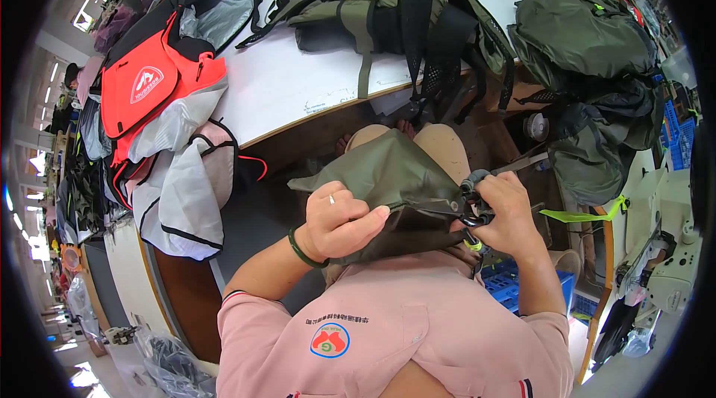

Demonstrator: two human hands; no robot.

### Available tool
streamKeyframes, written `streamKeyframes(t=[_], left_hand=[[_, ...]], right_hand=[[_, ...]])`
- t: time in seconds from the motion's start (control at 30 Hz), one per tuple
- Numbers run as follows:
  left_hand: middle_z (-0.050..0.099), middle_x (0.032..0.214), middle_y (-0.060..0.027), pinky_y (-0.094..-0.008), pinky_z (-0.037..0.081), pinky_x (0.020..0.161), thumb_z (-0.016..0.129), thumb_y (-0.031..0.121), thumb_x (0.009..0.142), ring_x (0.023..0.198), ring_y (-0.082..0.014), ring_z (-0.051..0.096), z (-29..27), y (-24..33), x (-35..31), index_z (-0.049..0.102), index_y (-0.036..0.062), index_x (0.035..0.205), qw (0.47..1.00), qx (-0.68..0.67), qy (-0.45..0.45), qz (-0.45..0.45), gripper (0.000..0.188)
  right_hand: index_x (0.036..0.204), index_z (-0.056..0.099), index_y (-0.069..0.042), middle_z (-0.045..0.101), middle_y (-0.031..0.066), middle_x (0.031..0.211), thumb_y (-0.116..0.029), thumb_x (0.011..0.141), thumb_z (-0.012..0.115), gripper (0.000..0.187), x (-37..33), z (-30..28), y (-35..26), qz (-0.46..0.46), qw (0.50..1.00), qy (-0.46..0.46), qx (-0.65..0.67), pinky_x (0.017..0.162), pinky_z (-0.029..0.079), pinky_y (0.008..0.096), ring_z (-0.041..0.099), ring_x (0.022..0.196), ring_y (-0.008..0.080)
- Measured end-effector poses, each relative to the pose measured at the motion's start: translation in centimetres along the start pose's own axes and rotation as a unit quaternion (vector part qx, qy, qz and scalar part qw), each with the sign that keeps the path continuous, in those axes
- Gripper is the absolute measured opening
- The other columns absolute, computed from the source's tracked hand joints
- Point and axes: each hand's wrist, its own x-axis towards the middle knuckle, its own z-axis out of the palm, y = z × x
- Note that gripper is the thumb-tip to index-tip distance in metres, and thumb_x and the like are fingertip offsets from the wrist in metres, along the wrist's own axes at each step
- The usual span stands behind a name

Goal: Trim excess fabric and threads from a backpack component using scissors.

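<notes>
An olive-green fabric bag (pixel 399 167) lies over my lap, its near edge folded and its far corner hanging toward the left. My left hand (pixel 339 223) is closed on the near left edge, the thumb pointing right along it. At the bag's right end, my right hand (pixel 511 208) is closed round a dark looped piece (pixel 476 200), with thumb and fingertips against it. Whether that piece is a tool or part of the bag, I cannot tell. A small yellow-green bit (pixel 471 241) shows just below it.
Ahead stands a white table (pixel 298 85) with olive and black backpacks (pixel 373 10) on it. Red and grey bags (pixel 160 89) hang over its left end. Olive bags (pixel 582 33) are piled at right, near a sewing machine (pixel 667 275). A blue crate (pixel 507 286) sits beside me.
</notes>
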Motion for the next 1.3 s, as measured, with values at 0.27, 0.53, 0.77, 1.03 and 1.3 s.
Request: streamKeyframes(t=[0.27, 0.53, 0.77, 1.03, 1.3], left_hand=[[0.049, 0.074, 0.0005, -0.0276, 0.029, 0.047, 0.077, -0.005, 0.067, 0.05, -0.0128, 0.039, 0.0, 0.1, -0.1, 0.067, 0.0084, 0.095, 1.0, -0.004, -0.011, -0.006, 0.032], [0.058, 0.078, -0.0044, -0.0289, 0.04, 0.05, 0.076, 0.001, 0.072, 0.057, -0.0196, 0.051, 0.2, -0.5, 2.6, 0.067, 0.007, 0.088, 0.989, -0.079, -0.058, -0.109, 0.02], [0.064, 0.086, 0.0022, -0.0199, 0.046, 0.07, 0.076, 0.006, 0.079, 0.077, -0.0043, 0.057, -0.7, -3.4, 6.5, 0.065, 0.0031, 0.089, 0.634, -0.478, -0.307, -0.525, 0.015], [0.064, 0.09, -0.0003, -0.0219, 0.047, 0.073, 0.074, 0.005, 0.082, 0.079, -0.0064, 0.058, -1.5, -5.8, 3.3, 0.062, 0.002, 0.095, 0.585, -0.528, -0.266, -0.556, 0.018], [0.065, 0.094, 0.0002, -0.0225, 0.049, 0.072, 0.073, 0.002, 0.083, 0.085, -0.005, 0.06, -0.2, -4.8, 2.2, 0.06, 0.0022, 0.095, 0.548, -0.578, -0.173, -0.58, 0.018]], right_hand=[[0.08, 0.061, -0.007, 0.059, 0.0047, 0.075, -0.029, 0.054, 0.089, 0.044, -0.5, 0.2, 0.6, 0.016, 1.0, -0.015, -0.01, 0.07, 0.041, 0.0353, 0.056, 0.07, 0.028], [0.083, 0.059, -0.006, 0.061, 0.0046, 0.077, -0.022, 0.058, 0.092, 0.044, 1.4, -0.9, -0.4, 0.116, 0.984, -0.018, 0.135, 0.063, 0.045, 0.0334, 0.056, 0.068, 0.0234], [0.091, 0.059, -0.003, 0.063, 0.0023, 0.085, -0.009, 0.077, 0.08, 0.026, 4.6, 1.3, -2.7, 0.077, 0.932, -0.066, 0.349, 0.071, 0.047, 0.0254, 0.058, 0.077, 0.0096], [0.086, 0.056, -0.006, 0.065, 0.0057, 0.083, -0.002, 0.069, 0.077, 0.027, 4.5, 1.4, -0.7, 0.268, 0.795, -0.07, 0.539, 0.069, 0.047, 0.0245, 0.059, 0.076, 0.01], [0.085, 0.057, -0.006, 0.064, 0.0036, 0.084, 0.0, 0.071, 0.076, 0.025, 3.9, 1.5, -0.1, 0.302, 0.764, -0.073, 0.566, 0.069, 0.047, 0.0237, 0.059, 0.075, 0.0094]])
